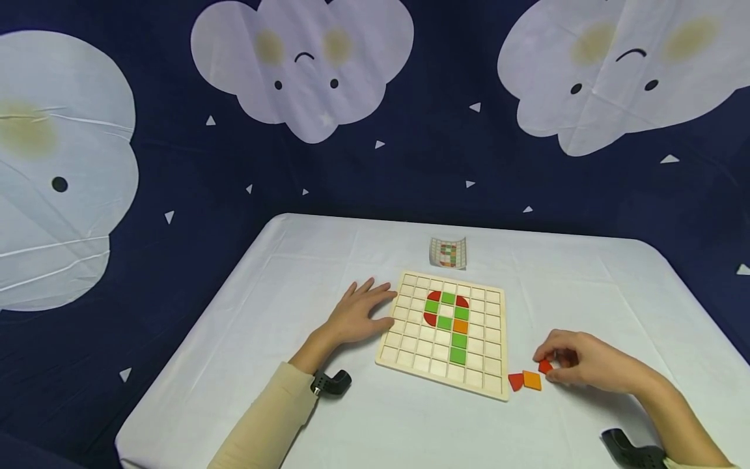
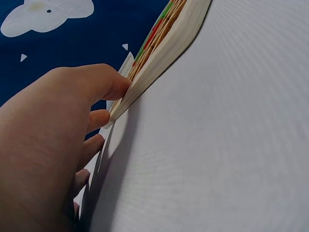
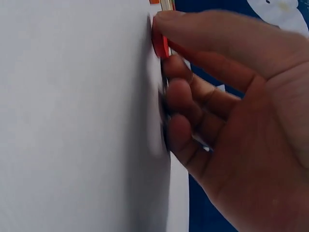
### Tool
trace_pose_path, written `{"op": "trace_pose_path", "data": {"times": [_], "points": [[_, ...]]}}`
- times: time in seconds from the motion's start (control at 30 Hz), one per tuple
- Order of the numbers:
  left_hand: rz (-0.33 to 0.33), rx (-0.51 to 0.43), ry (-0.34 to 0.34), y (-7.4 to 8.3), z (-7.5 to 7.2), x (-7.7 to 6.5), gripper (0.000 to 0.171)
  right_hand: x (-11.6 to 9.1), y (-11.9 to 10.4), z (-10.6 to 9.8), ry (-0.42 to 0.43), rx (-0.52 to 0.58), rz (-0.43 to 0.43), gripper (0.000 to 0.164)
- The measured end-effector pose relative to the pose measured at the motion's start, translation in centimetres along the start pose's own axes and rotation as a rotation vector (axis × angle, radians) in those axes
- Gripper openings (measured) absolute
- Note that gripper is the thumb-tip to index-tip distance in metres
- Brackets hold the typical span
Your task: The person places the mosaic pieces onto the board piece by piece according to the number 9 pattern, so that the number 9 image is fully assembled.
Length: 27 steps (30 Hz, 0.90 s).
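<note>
A wooden grid board (image 1: 422,365) lies at mid-table with green square tiles, red rounded tiles and an orange square tile (image 1: 460,327) set in its cells. My left hand (image 1: 359,314) rests at the board's left edge, fingers spread, with thumb and fingertips touching the rim; the left wrist view shows the thumb against the board's side (image 2: 159,63). To the board's right, my right hand (image 1: 586,358) pinches a red tile (image 3: 159,38) between thumb and forefinger, low over the table. Beside that hand lie an orange square tile (image 1: 532,380) and another red tile (image 1: 515,382).
Behind the board stands a small, curved printed card (image 1: 448,254) showing a similar coloured pattern on a grid. A white cloth covers the table (image 1: 328,254). A dark blue curtain (image 1: 433,176) with cloud faces hangs past its far edge.
</note>
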State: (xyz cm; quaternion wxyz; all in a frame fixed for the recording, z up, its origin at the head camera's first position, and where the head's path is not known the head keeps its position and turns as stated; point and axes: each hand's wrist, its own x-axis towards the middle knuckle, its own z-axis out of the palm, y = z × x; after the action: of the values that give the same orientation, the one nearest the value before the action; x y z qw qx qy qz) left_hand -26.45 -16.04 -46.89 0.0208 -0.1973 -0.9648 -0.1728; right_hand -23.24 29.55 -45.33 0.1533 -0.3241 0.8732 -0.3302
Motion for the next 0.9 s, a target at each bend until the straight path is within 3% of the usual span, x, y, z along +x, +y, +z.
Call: {"op": "trace_pose_path", "data": {"times": [0.27,0.53,0.9], "points": [[-0.003,0.01,-0.006,0.0,0.0,0.0,0.061,-0.3,0.2,0.0,-0.024,0.0,-0.049,0.041],[-0.013,0.007,-0.01,0.0,0.1,-0.1,0.061,0.0,0.2,0.1,-0.031,-0.003,-0.079,0.026],[0.007,0.007,0.005,-0.1,0.1,0.0,0.061,0.5,-0.8,0.5,-0.028,-0.059,-0.025,0.02]]}}
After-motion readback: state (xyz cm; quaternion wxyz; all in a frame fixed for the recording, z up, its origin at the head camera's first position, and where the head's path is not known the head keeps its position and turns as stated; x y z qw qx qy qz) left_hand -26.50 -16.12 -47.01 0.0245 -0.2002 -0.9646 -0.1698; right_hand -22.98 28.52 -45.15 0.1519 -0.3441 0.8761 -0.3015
